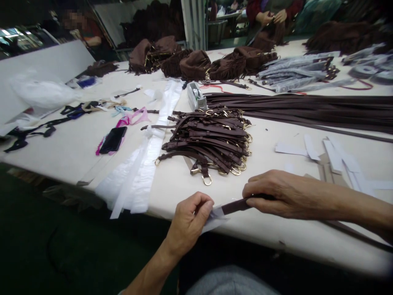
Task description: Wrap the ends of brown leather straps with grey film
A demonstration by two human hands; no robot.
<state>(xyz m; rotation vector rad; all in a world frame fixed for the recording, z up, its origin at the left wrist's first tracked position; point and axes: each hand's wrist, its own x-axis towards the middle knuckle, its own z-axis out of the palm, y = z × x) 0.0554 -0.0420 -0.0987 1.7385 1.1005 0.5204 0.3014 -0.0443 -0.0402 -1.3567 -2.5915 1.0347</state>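
Near the table's front edge, my right hand (270,194) grips a dark brown strap (236,206), part of which shows between my two hands. My left hand (192,219) is closed, thumb against fingers, on a thin whitish plastic sleeve (216,217) around the strap's left end. How far the strap reaches inside the sleeve is hidden. Just beyond my hands lies a pile of brown straps (208,141) with gold-coloured metal rings and buckles.
Long brown strips (307,110) stretch to the right. White paper pieces (333,155) lie near my right forearm. A stack of clear plastic sleeves (135,176), a phone (113,140) and a tape dispenser (196,96) are left and behind. Brown fringed bags (195,65) line the back; other people work beyond.
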